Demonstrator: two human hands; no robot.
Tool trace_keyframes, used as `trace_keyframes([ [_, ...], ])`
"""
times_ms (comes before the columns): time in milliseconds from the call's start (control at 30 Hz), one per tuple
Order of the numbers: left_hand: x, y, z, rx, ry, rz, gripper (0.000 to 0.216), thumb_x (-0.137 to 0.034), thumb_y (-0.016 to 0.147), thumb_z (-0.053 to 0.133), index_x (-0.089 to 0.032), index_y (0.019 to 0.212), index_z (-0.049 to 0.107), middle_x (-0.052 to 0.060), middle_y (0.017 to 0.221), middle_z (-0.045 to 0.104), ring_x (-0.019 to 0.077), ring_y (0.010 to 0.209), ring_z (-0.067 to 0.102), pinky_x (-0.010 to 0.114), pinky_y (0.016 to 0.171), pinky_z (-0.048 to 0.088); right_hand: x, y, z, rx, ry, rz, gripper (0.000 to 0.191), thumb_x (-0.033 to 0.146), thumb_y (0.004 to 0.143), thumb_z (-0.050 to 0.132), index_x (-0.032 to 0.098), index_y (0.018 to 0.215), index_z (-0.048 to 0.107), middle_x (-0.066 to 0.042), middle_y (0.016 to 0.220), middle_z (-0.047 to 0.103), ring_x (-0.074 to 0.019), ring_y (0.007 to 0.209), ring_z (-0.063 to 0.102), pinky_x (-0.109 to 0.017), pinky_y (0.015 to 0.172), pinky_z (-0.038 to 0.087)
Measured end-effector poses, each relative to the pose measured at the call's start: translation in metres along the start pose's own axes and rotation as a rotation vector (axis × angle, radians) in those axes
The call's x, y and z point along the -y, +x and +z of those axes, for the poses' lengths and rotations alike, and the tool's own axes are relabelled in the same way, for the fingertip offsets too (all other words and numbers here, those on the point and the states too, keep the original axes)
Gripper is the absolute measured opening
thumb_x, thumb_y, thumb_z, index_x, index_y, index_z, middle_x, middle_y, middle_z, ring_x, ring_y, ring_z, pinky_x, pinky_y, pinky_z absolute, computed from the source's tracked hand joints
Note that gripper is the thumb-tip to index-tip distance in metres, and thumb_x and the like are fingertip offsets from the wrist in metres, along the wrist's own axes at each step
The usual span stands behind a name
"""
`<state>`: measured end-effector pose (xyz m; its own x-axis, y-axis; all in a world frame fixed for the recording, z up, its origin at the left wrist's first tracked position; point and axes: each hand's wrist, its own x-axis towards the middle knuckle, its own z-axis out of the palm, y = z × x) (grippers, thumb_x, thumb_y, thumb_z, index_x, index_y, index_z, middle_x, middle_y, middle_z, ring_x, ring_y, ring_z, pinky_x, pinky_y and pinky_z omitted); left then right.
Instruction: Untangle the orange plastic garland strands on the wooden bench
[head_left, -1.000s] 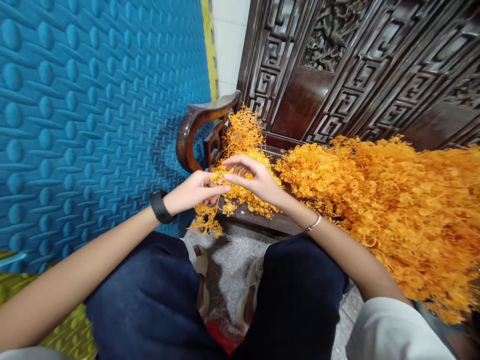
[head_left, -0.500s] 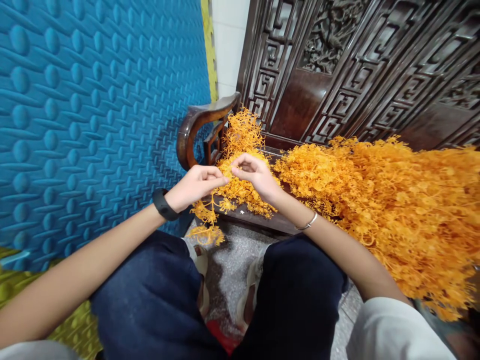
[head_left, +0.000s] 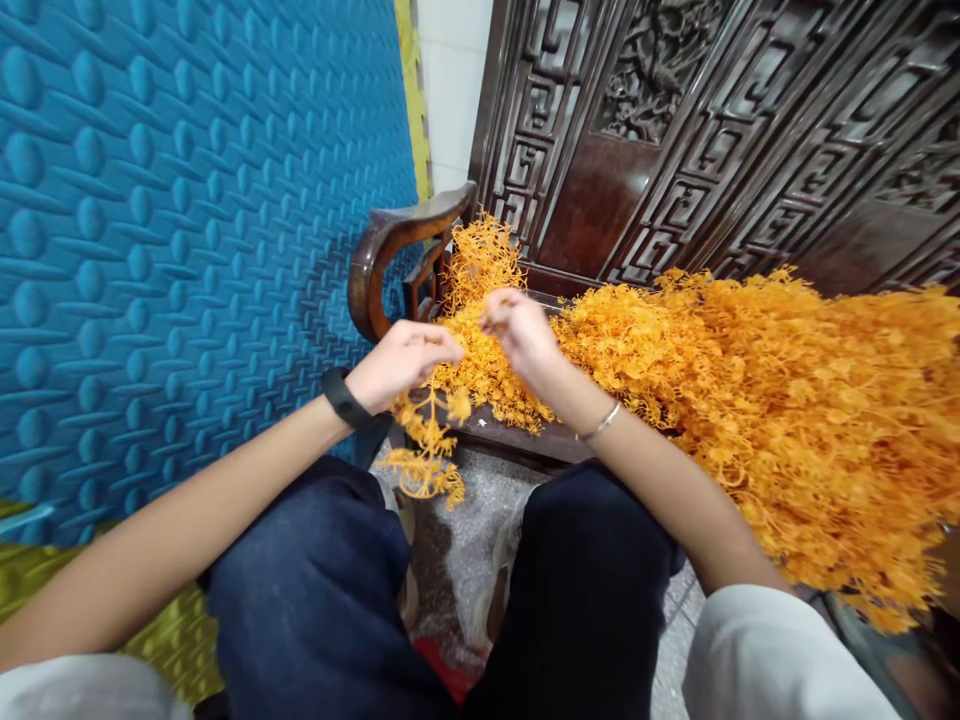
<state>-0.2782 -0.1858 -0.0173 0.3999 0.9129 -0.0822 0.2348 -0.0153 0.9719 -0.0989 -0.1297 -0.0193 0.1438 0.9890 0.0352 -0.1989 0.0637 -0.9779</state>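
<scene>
My left hand (head_left: 411,362), with a black band at the wrist, pinches the upper end of an orange plastic plant sprig (head_left: 431,440). The sprig dangles below the fingers, over the floor between my knees. To its right and slightly higher, my right hand (head_left: 523,330) is closed with the fingertips together and a little blurred; what they hold, if anything, is too small to name. The two hands are apart. Behind them a smaller heap of orange sprigs (head_left: 484,260) lies on the dark wooden bench (head_left: 517,432).
A large pile of orange sprigs (head_left: 787,400) covers the bench to the right. The curved armrest (head_left: 367,265) stands just beyond my left hand, and a carved backrest (head_left: 600,205) rises behind. Blue foam matting (head_left: 187,250) fills the left side.
My right hand has moved up and right, away from my left hand. The sprig under my left hand has swung slightly right and hangs more in the open.
</scene>
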Motion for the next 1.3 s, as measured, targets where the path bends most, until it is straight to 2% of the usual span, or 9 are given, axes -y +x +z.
trace_keyframes([
  [67,0.001,-0.013,0.002,0.105,0.075,-0.011,0.016,-0.026,0.075,0.058,-0.013,0.066,0.057,-0.008,0.042,0.030,0.0038,0.039,0.020,0.020,0.040,0.012,0.009,0.023,-0.039,-0.287,0.058,-0.052,0.023,-0.006,0.063,0.042,0.017,0.058,0.039,0.007,0.058,0.043,-0.0034,0.051,0.042,-0.020,0.058,0.035],
  [133,0.004,-0.022,0.004,0.145,0.153,0.048,0.021,-0.030,0.077,0.056,-0.013,0.065,0.057,-0.007,0.045,0.033,0.0045,0.042,0.024,0.020,0.041,0.015,0.008,0.040,-0.080,-0.573,0.030,-0.234,0.017,0.002,0.069,0.046,0.018,0.065,0.044,0.007,0.064,0.048,-0.0034,0.052,0.044,-0.019,0.056,0.034],
  [167,0.006,-0.024,0.004,0.145,0.186,0.083,0.023,-0.032,0.078,0.055,-0.013,0.065,0.057,-0.007,0.047,0.033,0.0048,0.043,0.025,0.019,0.041,0.016,0.003,0.045,-0.096,-0.634,-0.014,-0.253,0.011,0.008,0.072,0.050,0.019,0.069,0.047,0.007,0.067,0.051,-0.0040,0.052,0.044,-0.019,0.053,0.033],
  [300,0.017,-0.013,0.003,0.133,0.286,0.135,0.028,-0.039,0.080,0.055,-0.014,0.067,0.057,-0.007,0.046,0.034,0.0057,0.043,0.027,0.019,0.043,0.018,-0.032,0.046,-0.117,-0.500,-0.222,-0.091,0.008,0.018,0.069,0.060,0.018,0.072,0.052,0.003,0.066,0.055,-0.0077,0.053,0.049,-0.021,0.051,0.035],
  [433,0.022,0.003,0.003,0.147,0.310,0.093,0.026,-0.038,0.080,0.055,-0.014,0.070,0.056,-0.007,0.043,0.035,0.0055,0.040,0.028,0.019,0.041,0.018,-0.050,0.045,-0.101,-0.300,-0.451,-0.208,0.016,0.021,0.063,0.067,0.017,0.071,0.054,0.002,0.061,0.055,-0.0105,0.058,0.053,-0.023,0.058,0.042],
  [567,0.018,0.006,0.005,0.168,0.308,0.093,0.025,-0.036,0.080,0.056,-0.015,0.069,0.056,-0.007,0.044,0.036,0.0049,0.038,0.030,0.019,0.040,0.020,-0.052,0.049,-0.097,-0.105,-0.686,-0.254,0.007,0.016,0.062,0.065,0.014,0.068,0.062,0.000,0.064,0.060,-0.0118,0.062,0.054,-0.026,0.065,0.044],
  [900,0.017,0.008,0.003,0.208,0.269,0.069,0.022,-0.034,0.080,0.056,-0.015,0.070,0.054,-0.007,0.043,0.040,0.0042,0.037,0.033,0.016,0.038,0.024,-0.050,0.048,-0.117,-0.218,-0.994,-0.170,0.017,0.008,0.067,0.057,0.009,0.076,0.071,-0.010,0.078,0.072,-0.0185,0.072,0.065,-0.028,0.072,0.049],
  [1067,0.017,0.007,0.002,0.204,0.279,0.079,0.022,-0.035,0.080,0.057,-0.015,0.071,0.055,-0.007,0.043,0.040,0.0042,0.037,0.034,0.016,0.037,0.025,-0.049,0.044,-0.120,-0.137,-1.172,-0.072,0.019,0.007,0.069,0.058,0.009,0.079,0.074,-0.009,0.077,0.072,-0.0183,0.072,0.066,-0.027,0.074,0.050],
  [1300,0.018,0.004,-0.002,0.188,0.273,0.065,0.024,-0.038,0.081,0.057,-0.015,0.075,0.055,-0.007,0.045,0.042,0.0039,0.036,0.034,0.016,0.036,0.025,-0.053,0.044,-0.124,-0.108,-1.211,-0.029,0.029,0.011,0.069,0.064,0.008,0.097,0.072,-0.008,0.078,0.072,-0.0177,0.073,0.067,-0.027,0.074,0.050],
])
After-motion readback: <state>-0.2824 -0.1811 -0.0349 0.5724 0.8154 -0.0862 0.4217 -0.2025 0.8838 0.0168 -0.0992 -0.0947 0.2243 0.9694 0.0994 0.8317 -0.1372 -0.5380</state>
